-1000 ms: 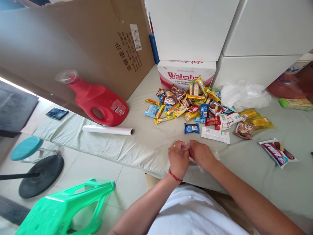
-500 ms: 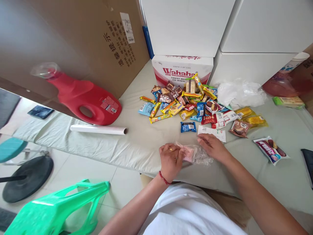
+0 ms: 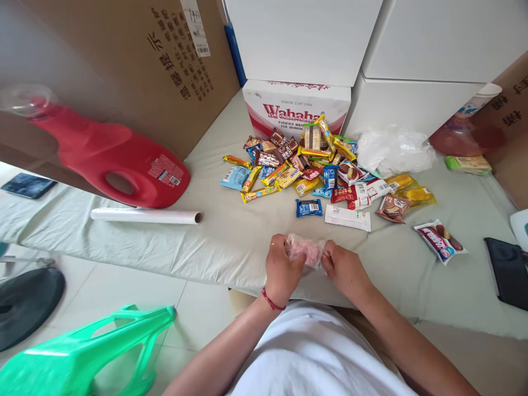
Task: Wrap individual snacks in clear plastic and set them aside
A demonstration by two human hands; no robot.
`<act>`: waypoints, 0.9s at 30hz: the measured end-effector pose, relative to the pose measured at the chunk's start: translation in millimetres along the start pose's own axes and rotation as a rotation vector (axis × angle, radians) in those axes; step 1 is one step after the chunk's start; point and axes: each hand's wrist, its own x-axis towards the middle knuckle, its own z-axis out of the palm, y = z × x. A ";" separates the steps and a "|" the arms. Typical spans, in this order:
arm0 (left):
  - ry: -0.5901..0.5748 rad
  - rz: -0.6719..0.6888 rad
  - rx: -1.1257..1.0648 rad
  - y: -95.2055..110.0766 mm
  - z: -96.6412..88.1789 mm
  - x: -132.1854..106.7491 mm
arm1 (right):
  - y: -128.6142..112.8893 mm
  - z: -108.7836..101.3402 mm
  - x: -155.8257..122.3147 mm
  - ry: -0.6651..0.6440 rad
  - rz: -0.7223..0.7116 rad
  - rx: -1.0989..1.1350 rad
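Observation:
A pink block wrapped in clear plastic film (image 3: 306,250) is held close to the table's front edge. My left hand (image 3: 282,268) grips its left end, thumb along the near side. At the other end my right hand (image 3: 345,268) pinches the clear film between thumb and fingers. Just beyond the hands lie a white packet (image 3: 347,218) and a small blue snack packet (image 3: 309,207). A heap of wrapped snacks (image 3: 284,159) is spread farther back. What the pink block is, I cannot make out.
A white roll (image 3: 144,216) and a red jug (image 3: 127,159) lie on the left. Behind the snacks stands a Wahaha carton (image 3: 297,110), with a crumpled clear bag (image 3: 394,151) beside it. On the right are a purple snack packet (image 3: 440,241) and a black phone-like object (image 3: 507,272).
My right hand has drawn back from beside the white packet and now pinches the film's right end. The loose film is gathered closer around the pink block. The view has shifted right.

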 end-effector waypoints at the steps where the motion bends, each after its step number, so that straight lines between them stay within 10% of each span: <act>1: 0.042 0.069 -0.014 2.8 2.7 -2.3 | -1.5 2.4 -1.5 0.024 -0.002 0.119; 7: 0.300 0.755 0.152 6.1 34.2 -3.1 | -3.7 20.7 4.9 0.083 0.022 1.192; 11: 0.172 0.774 -0.050 8.3 35.7 -1.5 | -1.9 25.9 7.4 0.002 0.098 1.696; 15: -0.065 0.698 -0.287 10.0 25.0 -2.6 | -2.6 22.1 4.8 -0.055 0.096 1.783; 23: 0.230 0.773 -0.038 -8.3 33.6 8.5 | -12.7 20.0 -0.7 -0.097 0.095 1.737; 27: 0.161 0.895 0.058 -8.0 35.1 2.3 | -12.2 20.7 -6.0 -0.113 0.132 1.683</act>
